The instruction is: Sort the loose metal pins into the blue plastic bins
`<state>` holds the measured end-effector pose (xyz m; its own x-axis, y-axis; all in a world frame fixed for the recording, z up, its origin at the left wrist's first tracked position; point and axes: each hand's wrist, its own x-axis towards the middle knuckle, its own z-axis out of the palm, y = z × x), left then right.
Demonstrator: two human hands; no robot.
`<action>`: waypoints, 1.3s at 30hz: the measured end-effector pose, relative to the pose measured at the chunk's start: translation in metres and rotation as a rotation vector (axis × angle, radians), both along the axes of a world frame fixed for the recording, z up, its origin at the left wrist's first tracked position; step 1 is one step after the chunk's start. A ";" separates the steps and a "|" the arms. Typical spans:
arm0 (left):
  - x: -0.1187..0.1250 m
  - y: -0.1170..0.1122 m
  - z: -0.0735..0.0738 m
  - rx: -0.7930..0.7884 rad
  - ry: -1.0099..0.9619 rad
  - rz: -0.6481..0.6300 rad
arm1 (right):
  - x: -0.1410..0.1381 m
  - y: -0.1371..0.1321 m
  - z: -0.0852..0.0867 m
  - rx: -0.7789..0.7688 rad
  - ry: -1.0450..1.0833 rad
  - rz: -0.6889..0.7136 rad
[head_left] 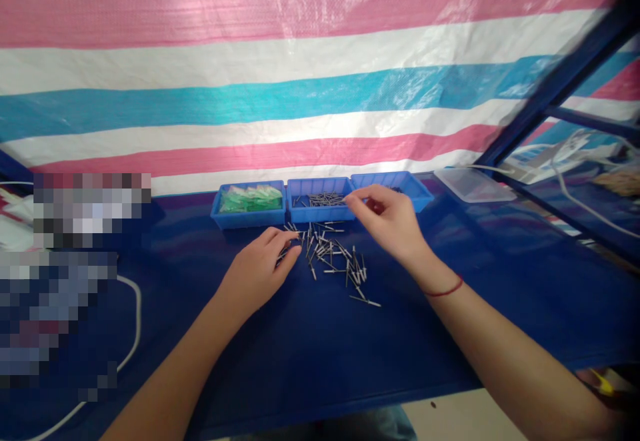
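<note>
Loose blind rivets [327, 249] with thin metal stems lie in a scattered pile on the dark blue table. At the pile's left edge is my left hand [265, 261], low over the table, its fingers curved and its thumb apart from the forefinger. Some rivets show in that gap and by the fingertips; none is plainly gripped. My right hand [387, 218] is raised in front of the bins, thumb and forefinger pinched together near the middle blue bin [320, 213], which contains more rivets. Whatever the pinch holds is too small to make out.
The left blue bin [249, 217] contains green and pale small packets. Behind my right hand stands the right blue bin [421, 191], its contents mostly hidden. A clear plastic lid [475, 184] lies farther right. A white cable [139, 314] curves along the left; a striped sheet [300, 108] hangs behind.
</note>
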<state>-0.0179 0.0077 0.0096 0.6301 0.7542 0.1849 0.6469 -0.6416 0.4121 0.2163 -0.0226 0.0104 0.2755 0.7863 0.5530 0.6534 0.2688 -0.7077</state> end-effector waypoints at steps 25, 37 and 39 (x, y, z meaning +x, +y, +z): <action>-0.003 0.009 -0.015 0.105 0.348 0.083 | -0.016 -0.003 -0.010 -0.090 -0.372 0.102; 0.009 -0.001 -0.011 -0.200 -0.301 0.072 | -0.051 -0.013 -0.018 -0.206 0.107 0.348; 0.011 -0.005 -0.010 -0.235 -0.343 0.071 | -0.055 -0.015 -0.018 -0.214 0.199 0.365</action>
<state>-0.0067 0.0028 -0.0008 0.5068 0.8403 0.1926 0.4860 -0.4630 0.7412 0.1617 -0.0375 -0.0077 0.0437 0.9423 0.3320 0.3888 0.2901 -0.8745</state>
